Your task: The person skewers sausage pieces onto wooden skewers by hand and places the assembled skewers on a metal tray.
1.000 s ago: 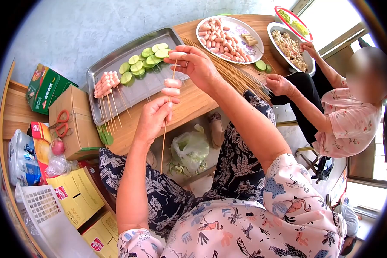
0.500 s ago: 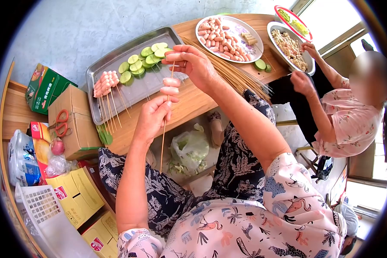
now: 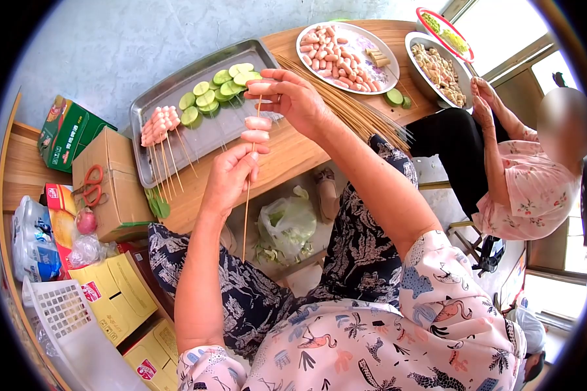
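- Here was the left hand (image 3: pixel 231 173), thumb and fingers pinched round a bamboo skewer (image 3: pixel 246 221), gripping it just under the lower sausage!
- That skewer stood nearly upright over the near edge of the wooden table (image 3: pixel 280 159), its lower end reaching down in front of the person's patterned trousers (image 3: pixel 241 319).
- Two small sausages (image 3: pixel 255 130) sat crosswise on it, one right above the other.
- And up top, the right hand (image 3: pixel 300 104) had a third sausage (image 3: pixel 261 86) clasped in its fingers at the skewer's upper end; whether the point was inside it, the view could not tell.
- Just beyond, a metal tray (image 3: pixel 173 88) carried loaded sausage skewers (image 3: pixel 160 126) at its left, sticks hanging over the rim, with green-rimmed vegetable slices (image 3: pixel 205 98) beside them.
- To the right, a bundle of bare skewers (image 3: pixel 352 107) lay near a white plate (image 3: pixel 365 45) heaped with more sausages (image 3: pixel 336 58).
- Farther right came a metal bowl (image 3: pixel 463 75) of pale food pieces, and next to it a co-worker (image 3: pixel 522 189) in a floral top, both hands (image 3: pixel 482 101) raised close together.
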Demonstrator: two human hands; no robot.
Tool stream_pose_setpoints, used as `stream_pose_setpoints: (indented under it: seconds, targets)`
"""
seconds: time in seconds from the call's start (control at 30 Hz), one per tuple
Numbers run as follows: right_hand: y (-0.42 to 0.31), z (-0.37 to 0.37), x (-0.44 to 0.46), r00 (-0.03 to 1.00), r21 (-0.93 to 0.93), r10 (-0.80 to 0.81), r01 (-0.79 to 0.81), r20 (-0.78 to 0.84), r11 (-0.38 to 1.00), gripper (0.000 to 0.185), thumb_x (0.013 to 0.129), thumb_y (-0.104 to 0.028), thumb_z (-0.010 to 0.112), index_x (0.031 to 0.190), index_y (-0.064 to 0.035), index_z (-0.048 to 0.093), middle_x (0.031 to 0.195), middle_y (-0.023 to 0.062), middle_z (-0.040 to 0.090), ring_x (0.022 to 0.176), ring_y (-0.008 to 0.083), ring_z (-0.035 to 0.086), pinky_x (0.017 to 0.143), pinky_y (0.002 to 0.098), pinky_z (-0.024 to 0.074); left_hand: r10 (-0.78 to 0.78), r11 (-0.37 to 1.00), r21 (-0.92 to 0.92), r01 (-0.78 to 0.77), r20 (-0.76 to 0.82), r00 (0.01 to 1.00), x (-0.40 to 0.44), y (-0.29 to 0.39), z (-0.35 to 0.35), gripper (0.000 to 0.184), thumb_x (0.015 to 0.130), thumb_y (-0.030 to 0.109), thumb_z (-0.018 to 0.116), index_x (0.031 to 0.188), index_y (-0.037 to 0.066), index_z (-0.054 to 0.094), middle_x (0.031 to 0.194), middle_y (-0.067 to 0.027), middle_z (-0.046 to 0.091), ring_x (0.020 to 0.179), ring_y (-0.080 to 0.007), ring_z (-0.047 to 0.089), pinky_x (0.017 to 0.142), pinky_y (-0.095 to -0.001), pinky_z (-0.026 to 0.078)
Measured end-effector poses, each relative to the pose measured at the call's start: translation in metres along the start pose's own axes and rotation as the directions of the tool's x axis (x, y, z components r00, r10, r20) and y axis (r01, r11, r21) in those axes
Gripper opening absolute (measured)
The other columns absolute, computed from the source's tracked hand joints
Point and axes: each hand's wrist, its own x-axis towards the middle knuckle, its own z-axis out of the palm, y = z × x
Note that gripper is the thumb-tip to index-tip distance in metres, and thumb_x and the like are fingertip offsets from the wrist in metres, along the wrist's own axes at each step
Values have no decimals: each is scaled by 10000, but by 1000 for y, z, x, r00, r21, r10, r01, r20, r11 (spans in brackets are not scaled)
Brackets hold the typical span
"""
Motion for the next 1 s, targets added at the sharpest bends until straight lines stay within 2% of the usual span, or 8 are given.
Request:
stream_pose_setpoints:
  seconds: [0.1, 0.2, 0.3, 0.37, 0.47, 0.7, 1.0]
  targets:
    - [0, -1, 0, 1000, 21, 8, -8, 17, 1000, 373, 909, -94, 483, 1250, 18, 383, 1171, 175, 607, 1067, 277, 606, 888, 356, 465, 14, 1000, 11, -14, 7, 1000, 1, -2, -1, 220, 963, 181, 495, 1056, 39, 633, 623, 61, 470, 495, 1, 367, 444, -152, 271]
    - [2, -5, 3, 1000, 7, 28, -27, -2, 1000, 353, 931, -145, 466, 1240, 14, 403, 1160, 170, 613, 1072, 269, 600, 893, 376, 462, 28, 999, 26, -29, 11, 1000, 2, -5, -2, 242, 974, 218, 492, 1074, 42, 624, 624, 59, 473, 484, 3, 366, 431, -143, 261]
    - [5, -12, 7, 998, 73, 15, -19, 53, 997, 352, 955, -216, 437, 1227, 7, 433, 1157, 166, 614, 1076, 273, 590, 897, 400, 458, 31, 999, 31, -32, 12, 999, 2, -5, -1, 244, 974, 222, 492, 1076, 44, 624, 624, 60, 472, 488, 3, 366, 435, -143, 262]
    - [5, -11, 7, 992, 70, 105, -110, 73, 991, 358, 970, -273, 410, 1182, 2, 501, 1161, 173, 609, 1087, 282, 580, 909, 418, 453, 32, 999, 35, -33, 12, 999, 2, -4, -1, 245, 974, 224, 493, 1076, 44, 624, 625, 60, 472, 489, 3, 366, 437, -143, 263]
    - [3, -8, 4, 977, 39, 146, -153, 157, 987, 361, 969, -283, 418, 1147, 4, 547, 1164, 183, 605, 1091, 290, 576, 928, 418, 449, 37, 998, 43, -37, 12, 999, 2, -4, 0, 248, 974, 227, 493, 1079, 44, 623, 625, 61, 471, 491, 2, 366, 439, -145, 264]
    - [6, -7, 3, 977, 42, 133, -142, 164, 989, 367, 961, -288, 433, 1142, 0, 572, 1163, 185, 603, 1096, 280, 571, 963, 417, 439, 39, 998, 45, -40, 17, 999, 2, -4, -2, 253, 975, 230, 493, 1082, 40, 621, 629, 63, 472, 499, 1, 370, 443, -146, 269]
    - [10, -8, 5, 963, 132, 147, -180, 225, 975, 365, 948, -276, 463, 1154, 4, 577, 1179, 174, 599, 1107, 275, 561, 974, 415, 431, 40, 998, 57, -41, 14, 999, 1, -5, -3, 258, 974, 233, 492, 1087, 38, 619, 629, 63, 469, 505, 1, 371, 453, -143, 273]
